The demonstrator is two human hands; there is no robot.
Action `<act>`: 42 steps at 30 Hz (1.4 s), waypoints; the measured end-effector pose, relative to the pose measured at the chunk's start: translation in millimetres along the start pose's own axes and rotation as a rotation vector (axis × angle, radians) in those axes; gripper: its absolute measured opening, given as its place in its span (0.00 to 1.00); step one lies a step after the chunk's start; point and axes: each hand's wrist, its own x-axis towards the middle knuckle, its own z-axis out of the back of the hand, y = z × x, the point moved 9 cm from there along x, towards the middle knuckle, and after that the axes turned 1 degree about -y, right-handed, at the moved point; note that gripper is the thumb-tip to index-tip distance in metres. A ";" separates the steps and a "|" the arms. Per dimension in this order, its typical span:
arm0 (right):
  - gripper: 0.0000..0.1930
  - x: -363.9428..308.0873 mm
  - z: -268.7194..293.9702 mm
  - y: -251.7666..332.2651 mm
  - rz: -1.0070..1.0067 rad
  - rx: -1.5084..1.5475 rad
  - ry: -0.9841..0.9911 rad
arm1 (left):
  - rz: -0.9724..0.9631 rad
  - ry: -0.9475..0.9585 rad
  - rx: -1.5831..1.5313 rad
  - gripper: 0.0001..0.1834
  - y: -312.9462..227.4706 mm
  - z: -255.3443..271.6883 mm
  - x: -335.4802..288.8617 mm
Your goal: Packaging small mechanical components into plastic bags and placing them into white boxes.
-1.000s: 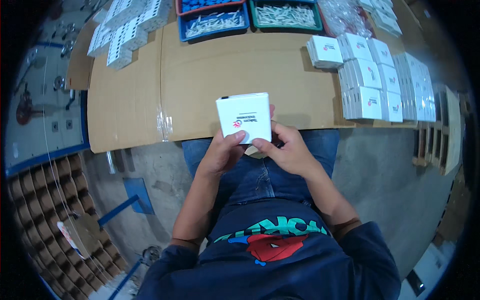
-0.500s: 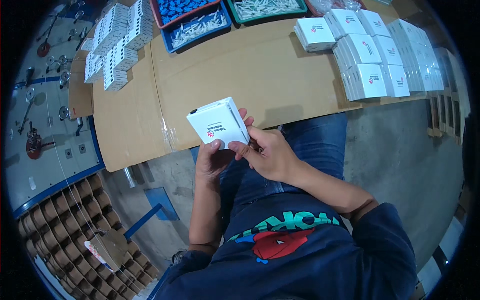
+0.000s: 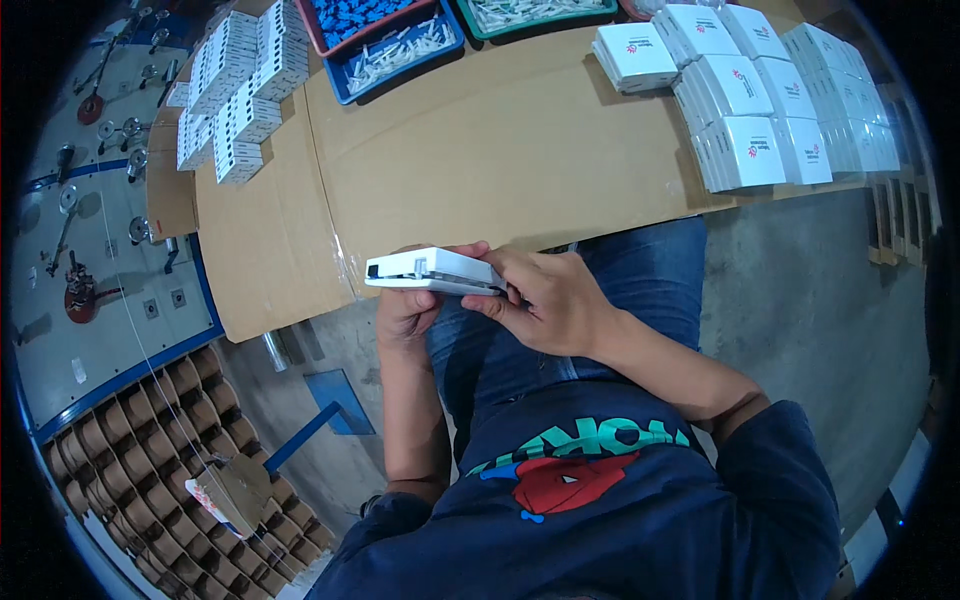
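Observation:
A white square plastic box point(image 3: 398, 267), flat in shape, is held edge-on above the near edge of the table. A narrow gap runs along its upturned side, with a small black piece at the left end. My left hand point(image 3: 407, 312) grips the box's left part, thumb on the near face and fingers mostly hidden behind. My right hand point(image 3: 560, 305) pinches the right end between thumb and fingers. Whether the right fingertips hold some smaller part is hidden.
Cardboard point(image 3: 450, 170) covers the table. White boxes with dark openings point(image 3: 240, 115) are stacked at the far left, white printed boxes point(image 3: 752, 150) at the right. Along the back stand a blue tray point(image 3: 347, 92) of white pieces, a red tray point(image 3: 322, 45) of blue pieces and a green tray point(image 3: 540, 32).
The white box has been tipped from showing its printed face to showing its narrow side, and sits slightly lower. Both hands keep their hold and have turned with it.

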 end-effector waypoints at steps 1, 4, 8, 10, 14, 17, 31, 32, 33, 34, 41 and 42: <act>0.22 0.5 0.6 -2.7 0.018 -0.037 0.003 | -0.001 0.011 0.033 0.32 -2.4 -3.3 2.2; 0.28 3.6 12.9 -6.7 0.007 -0.049 -0.039 | -0.050 0.007 0.114 0.33 -13.8 -10.4 7.3; 0.34 14.5 31.9 8.3 0.136 0.073 -0.172 | 0.052 -0.030 0.139 0.33 -10.5 -23.1 7.8; 0.34 16.2 25.1 11.6 0.177 0.107 -0.121 | 0.093 0.030 0.181 0.32 -4.6 -28.9 6.7; 0.32 12.6 11.2 12.3 0.353 0.151 -0.017 | 0.104 -0.073 0.392 0.30 0.3 -22.8 0.4; 0.31 9.7 15.3 15.0 0.399 0.152 -0.056 | 0.092 -0.082 0.369 0.29 1.6 -24.8 0.1; 0.33 8.5 8.4 7.5 0.407 0.186 -0.028 | 0.129 -0.027 0.389 0.27 4.6 -23.9 1.5; 0.33 9.0 7.2 5.0 0.384 0.203 -0.005 | 0.126 -0.010 0.383 0.27 3.9 -27.4 2.8; 0.34 9.5 6.0 3.0 0.362 0.221 0.018 | 0.123 0.007 0.377 0.26 2.9 -31.2 3.9; 0.34 8.9 6.1 4.2 0.369 0.226 0.026 | 0.116 -0.002 0.379 0.26 1.2 -34.2 4.9; 0.34 9.8 8.0 -11.3 0.193 0.473 0.013 | 0.066 0.011 0.399 0.31 -17.8 -64.0 8.1; 0.34 10.0 6.1 -9.6 0.194 0.476 0.023 | 0.061 0.001 0.397 0.31 -20.5 -65.6 8.1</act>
